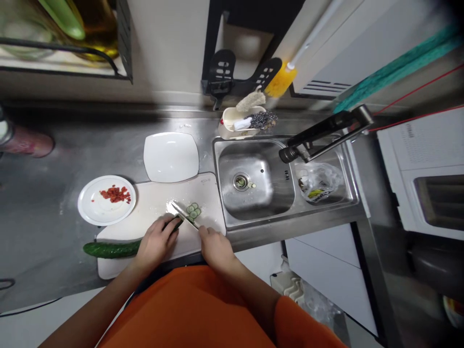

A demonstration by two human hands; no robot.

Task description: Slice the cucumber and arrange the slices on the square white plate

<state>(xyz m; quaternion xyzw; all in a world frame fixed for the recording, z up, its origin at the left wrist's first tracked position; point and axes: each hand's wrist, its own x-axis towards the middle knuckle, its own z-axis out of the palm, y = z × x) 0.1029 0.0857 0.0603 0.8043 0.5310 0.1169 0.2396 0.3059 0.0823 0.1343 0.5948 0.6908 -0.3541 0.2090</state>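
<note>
A dark green cucumber piece [173,224] lies on the white rectangular cutting board [208,191] beneath the bent left hand [157,241], its fingers pressing down on it. The right hand [216,245] is curled round the handle (mostly hidden) of a slim steel-bladed knife [181,211], beside thin pale-green round slices [194,210]. A long whole-looking green cucumber [110,249] runs leftward past the board's edge. Beyond are a round white plate [85,200] of chopped red bits [118,194] and a squarish white dish [171,157].
</note>
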